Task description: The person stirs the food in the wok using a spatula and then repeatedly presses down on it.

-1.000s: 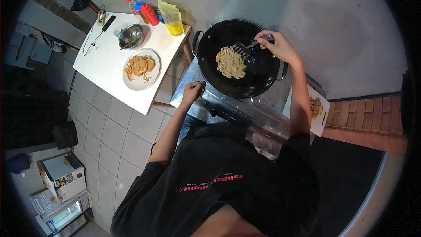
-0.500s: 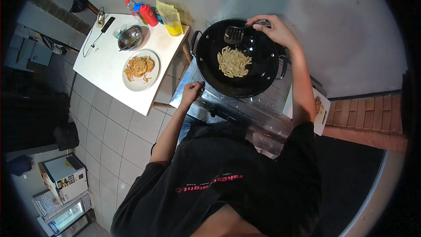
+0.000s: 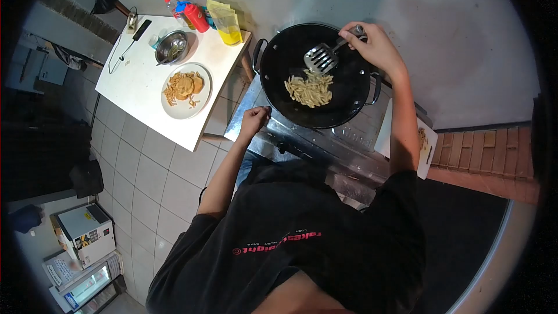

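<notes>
My right hand [image 3: 374, 48] is wrapped round the handle of a slotted metal spatula [image 3: 321, 59], whose blade rests at the upper edge of a heap of pale fried strips [image 3: 309, 90]. The strips lie in a large black wok [image 3: 343, 102] on a metal stove [image 3: 354, 134]. My left hand [image 3: 256, 121] is closed just off the wok's lower left rim, near the stove's edge, and whatever its curled fingers may hold is hidden.
Left of the stove, a white table [image 3: 136, 96] bears a plate [image 3: 173, 109] of food, a metal bowl [image 3: 172, 47], a red bottle [image 3: 196, 18] and a yellow pouch [image 3: 228, 26]. A white cutting board [image 3: 426, 160] lies right of the stove.
The spatula blade has moved down and slightly right onto the strips and is turned to show its slots. The strips have shifted a little. My left hand has hardly moved.
</notes>
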`<state>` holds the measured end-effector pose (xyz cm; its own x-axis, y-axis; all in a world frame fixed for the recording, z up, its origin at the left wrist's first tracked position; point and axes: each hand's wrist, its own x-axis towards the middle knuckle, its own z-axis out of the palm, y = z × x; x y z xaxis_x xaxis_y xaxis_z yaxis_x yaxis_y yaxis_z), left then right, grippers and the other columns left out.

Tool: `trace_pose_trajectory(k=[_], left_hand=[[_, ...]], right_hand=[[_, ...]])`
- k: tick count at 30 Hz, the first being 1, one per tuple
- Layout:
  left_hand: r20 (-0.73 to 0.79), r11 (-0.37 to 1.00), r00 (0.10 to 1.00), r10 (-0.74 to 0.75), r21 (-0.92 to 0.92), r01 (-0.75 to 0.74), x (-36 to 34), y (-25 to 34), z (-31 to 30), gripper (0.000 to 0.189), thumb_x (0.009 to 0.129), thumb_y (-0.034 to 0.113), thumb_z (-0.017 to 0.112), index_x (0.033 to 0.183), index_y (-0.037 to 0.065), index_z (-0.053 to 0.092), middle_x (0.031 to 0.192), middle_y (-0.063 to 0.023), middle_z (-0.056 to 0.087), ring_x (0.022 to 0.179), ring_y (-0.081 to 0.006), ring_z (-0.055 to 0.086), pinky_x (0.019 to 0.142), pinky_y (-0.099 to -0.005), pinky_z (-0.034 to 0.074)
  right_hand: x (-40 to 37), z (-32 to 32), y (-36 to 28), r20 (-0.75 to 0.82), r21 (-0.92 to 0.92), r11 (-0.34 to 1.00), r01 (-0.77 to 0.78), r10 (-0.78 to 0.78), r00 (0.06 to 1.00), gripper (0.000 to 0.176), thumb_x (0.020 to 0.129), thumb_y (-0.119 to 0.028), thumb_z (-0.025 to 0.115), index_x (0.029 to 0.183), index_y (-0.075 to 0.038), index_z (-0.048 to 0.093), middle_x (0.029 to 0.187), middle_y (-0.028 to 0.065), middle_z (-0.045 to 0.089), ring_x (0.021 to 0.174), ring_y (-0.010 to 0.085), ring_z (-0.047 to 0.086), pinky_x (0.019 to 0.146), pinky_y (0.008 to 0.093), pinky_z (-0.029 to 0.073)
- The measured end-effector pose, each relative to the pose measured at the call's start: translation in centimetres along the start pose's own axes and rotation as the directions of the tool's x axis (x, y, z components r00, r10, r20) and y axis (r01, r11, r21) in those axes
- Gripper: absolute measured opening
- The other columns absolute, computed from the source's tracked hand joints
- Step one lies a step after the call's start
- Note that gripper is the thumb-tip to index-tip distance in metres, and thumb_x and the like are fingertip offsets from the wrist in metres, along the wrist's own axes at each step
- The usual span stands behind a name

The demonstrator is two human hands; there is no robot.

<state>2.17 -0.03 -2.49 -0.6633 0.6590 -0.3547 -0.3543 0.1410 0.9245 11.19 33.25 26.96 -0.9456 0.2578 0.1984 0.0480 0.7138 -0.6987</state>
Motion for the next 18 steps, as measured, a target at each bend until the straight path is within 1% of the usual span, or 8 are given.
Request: trace_pose_trajectory(k=[4,6,9,10,12,13,15,18], left_hand=[[-0.051,0.999,0.997,-0.051,0.007,0.052,-0.9,1.7,0.7,0.038,0.100,0.025,0.058,0.068,0.005,0.062,0.059,0.0044,0.054,0.046,-0.0038,0.040,0.045,-0.0230,0.026],[-0.050,1.000,0.998,-0.024,-0.007,0.024,-0.5,1.2,0.6,0.039,0.100,0.025,0.059,0.067,0.004,0.062,0.061,0.0037,0.056,0.048,-0.0041,0.041,0.047,-0.0229,0.027],[-0.026,0.995,0.995,-0.094,0.034,0.095,-0.4,1.3,0.2,0.039,0.100,0.025,0.059,0.067,0.005,0.063,0.060,0.0040,0.055,0.048,-0.0043,0.041,0.046,-0.0230,0.027],[-0.043,0.999,0.998,-0.038,0.016,0.039,-1.1,2.4,0.9,0.039,0.099,0.027,0.060,0.067,0.006,0.063,0.056,0.0052,0.052,0.045,-0.0042,0.040,0.045,-0.0236,0.026],[-0.037,0.997,0.997,-0.062,0.039,0.063,-0.3,1.2,0.3,0.039,0.099,0.028,0.060,0.067,0.007,0.063,0.055,0.0057,0.051,0.045,-0.0042,0.039,0.044,-0.0238,0.026],[-0.030,0.995,0.996,-0.085,0.048,0.086,0.0,0.8,0.0,0.039,0.098,0.030,0.060,0.067,0.007,0.063,0.054,0.0061,0.050,0.044,-0.0041,0.039,0.044,-0.0241,0.025],[-0.022,0.992,0.995,-0.099,0.070,0.101,0.0,0.8,-0.1,0.040,0.098,0.031,0.060,0.067,0.007,0.063,0.054,0.0061,0.050,0.045,-0.0039,0.039,0.045,-0.0238,0.025],[-0.026,0.992,0.994,-0.102,0.068,0.103,0.2,0.4,-0.3,0.039,0.098,0.031,0.060,0.067,0.007,0.064,0.054,0.0062,0.050,0.046,-0.0036,0.039,0.046,-0.0238,0.026]], right_hand=[[-0.2,-0.8,0.2,-0.019,-0.115,0.993,-0.037,0.035,0.999,0.025,0.095,-0.021,0.064,0.097,0.003,0.069,0.070,0.0161,0.065,0.061,0.0219,0.060,0.064,0.0366,0.049],[-0.4,-0.8,1.2,-0.072,-0.237,0.969,-0.066,0.051,0.996,0.025,0.097,-0.021,0.062,0.093,0.003,0.066,0.064,0.0063,0.060,0.059,0.0106,0.056,0.058,0.0303,0.045],[-0.4,-0.7,2.4,-0.104,-0.265,0.954,-0.136,0.112,0.988,0.025,0.097,-0.020,0.062,0.089,0.003,0.066,0.061,0.0061,0.058,0.057,0.0111,0.054,0.056,0.0315,0.044],[-0.3,-0.5,3.2,-0.109,-0.258,0.957,-0.136,0.111,0.988,0.025,0.097,-0.020,0.062,0.089,0.003,0.066,0.061,0.0061,0.058,0.057,0.0111,0.054,0.056,0.0315,0.044],[-0.5,0.1,5.1,-0.132,-0.144,0.974,-0.174,0.155,0.979,0.025,0.094,-0.019,0.062,0.088,0.005,0.066,0.071,0.0176,0.065,0.057,0.0247,0.059,0.061,0.0374,0.050],[-0.8,0.6,6.1,-0.137,-0.139,0.974,-0.179,0.160,0.978,0.025,0.094,-0.019,0.062,0.088,0.005,0.066,0.071,0.0176,0.065,0.057,0.0247,0.059,0.061,0.0374,0.050],[-1.3,2.0,8.2,-0.074,0.270,0.916,-0.298,0.328,0.942,0.020,0.094,-0.015,0.060,0.090,0.003,0.066,0.078,0.0109,0.069,0.059,0.0161,0.061,0.059,0.0306,0.052],[-3.0,4.9,10.4,-0.014,0.510,0.815,-0.275,0.327,0.945,0.017,0.096,-0.011,0.057,0.090,0.002,0.066,0.082,0.0068,0.069,0.061,0.0115,0.063,0.058,0.0266,0.054]])
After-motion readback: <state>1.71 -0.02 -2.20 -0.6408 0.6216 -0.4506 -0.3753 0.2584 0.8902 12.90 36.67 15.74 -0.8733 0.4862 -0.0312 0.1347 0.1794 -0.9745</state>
